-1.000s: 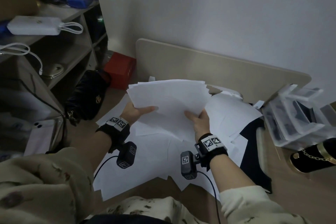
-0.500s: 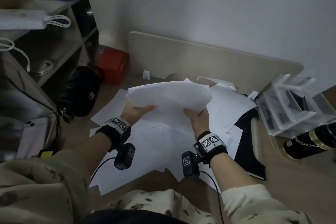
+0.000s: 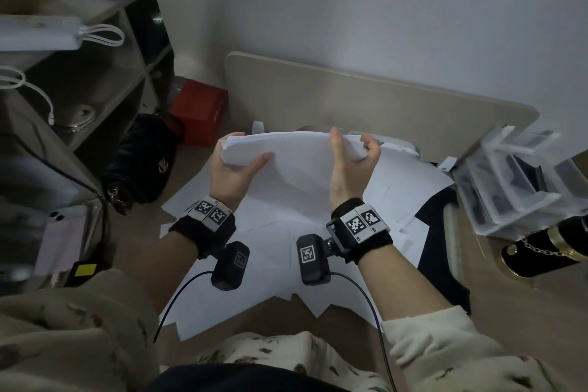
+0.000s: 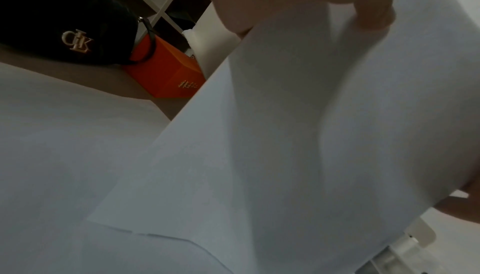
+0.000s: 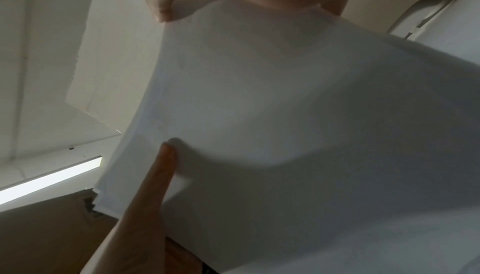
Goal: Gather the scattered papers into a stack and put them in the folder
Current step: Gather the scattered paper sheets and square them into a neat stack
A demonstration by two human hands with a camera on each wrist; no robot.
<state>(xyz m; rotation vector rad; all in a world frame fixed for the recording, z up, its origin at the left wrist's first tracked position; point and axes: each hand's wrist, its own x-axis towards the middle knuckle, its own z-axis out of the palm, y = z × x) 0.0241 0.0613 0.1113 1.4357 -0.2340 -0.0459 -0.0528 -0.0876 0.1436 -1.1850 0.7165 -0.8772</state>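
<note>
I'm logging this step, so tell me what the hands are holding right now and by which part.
Both hands grip one stack of white papers: left hand at its left edge, right hand at its upper right edge.

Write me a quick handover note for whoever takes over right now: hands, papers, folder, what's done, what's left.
Left hand: holds the left end of the paper stack, thumb on top.
Right hand: holds the stack's right end, fingers curled over its far edge.
Stack: lifted above the desk, sheet edges uneven.
Loose papers: many sheets lie spread on the desk under the hands.
Folder: the dark one on the desk to the right, partly covered by sheets.
Done: part of the papers gathered.
Left: square the stack, collect the remaining sheets, put everything in the folder.
</note>
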